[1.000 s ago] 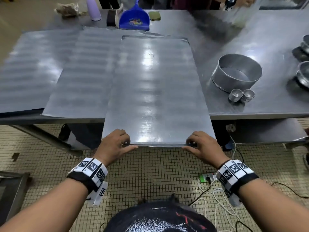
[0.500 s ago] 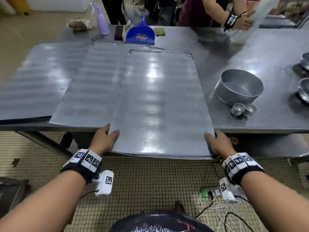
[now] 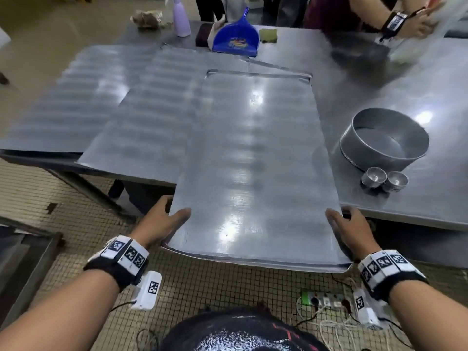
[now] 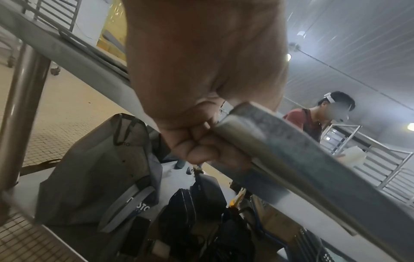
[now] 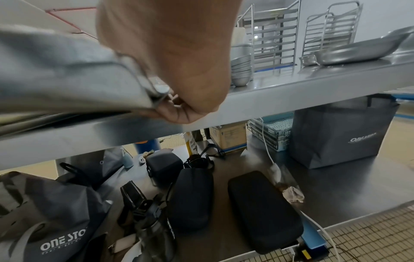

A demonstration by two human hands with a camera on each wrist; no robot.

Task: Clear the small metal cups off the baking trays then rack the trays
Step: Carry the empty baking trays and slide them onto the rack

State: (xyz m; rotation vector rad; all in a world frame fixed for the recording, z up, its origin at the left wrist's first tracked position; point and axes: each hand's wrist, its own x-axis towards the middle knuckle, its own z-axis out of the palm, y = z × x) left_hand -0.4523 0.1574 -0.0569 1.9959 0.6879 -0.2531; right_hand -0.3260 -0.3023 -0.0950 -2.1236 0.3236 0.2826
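Both hands are shifting from the near edge of the top baking tray (image 3: 248, 158) out to its long sides, and the tray is sliding further off the table (image 3: 417, 102) toward the person. Left hand (image 3: 162, 219) is gripping the left rim near the front corner, thumb lying on top and fingers curled underneath, as the left wrist view shows (image 4: 201, 147). Right hand (image 3: 349, 231) is holding the opposite rim the same way, fingers tucked under the edge in the right wrist view (image 5: 179, 109). Roughly the near third of the tray is hanging past the table edge; the far part is resting on the other trays (image 3: 121, 122) spread out to the left.

Two stacks of small metal cups (image 3: 385, 179) are sitting on the table just in front of a round cake tin (image 3: 385, 138), well clear of the trays, so the clearing step looks done and the racking step is in hand. Next, I judge, the tray needs lifting level off the pile and turning toward a rack; wire racks (image 5: 331, 26) are standing beyond the table in the right wrist view.
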